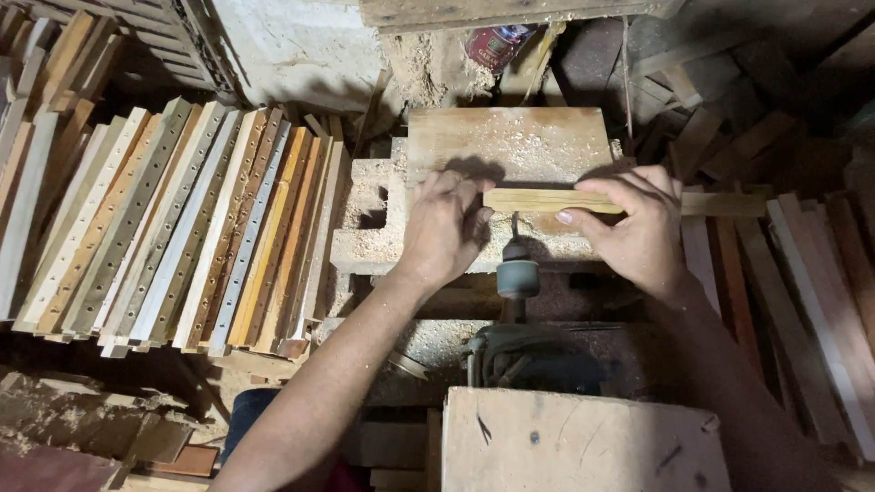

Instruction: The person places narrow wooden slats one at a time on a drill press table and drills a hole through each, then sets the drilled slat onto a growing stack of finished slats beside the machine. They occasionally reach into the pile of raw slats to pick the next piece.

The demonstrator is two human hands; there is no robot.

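Two hands hold one thin wooden strip (583, 200) level across the middle of the view, just in front of a flat wooden board (509, 143) dusted with sawdust. The left hand (444, 228) grips the strip's left end, its fingers (458, 191) curled together over the top and clamped on the wood. The right hand (641, 223) holds the strip further along, thumb on the near edge and fingers (638, 187) wrapped over the top, also clamped on it. The strip's right end runs out past the right hand toward a pile of loose slats (802, 292).

Below the strip, between the two hands, a drill bit (515, 225) points up at its near edge from a round grey chuck (517, 278); whether the tip touches the wood cannot be told. The chuck sits on a dark motor (524, 360) with a coil of wire beside it. Sawdust lies thick over the stepped wooden surface (365, 246) under the left hand.

To the left, many long strips with rows of drilled holes (182, 228) lie side by side, leaning in a tight stack. A red can (495, 44) rests at the top. A pale wooden block (583, 442) fills the bottom edge.
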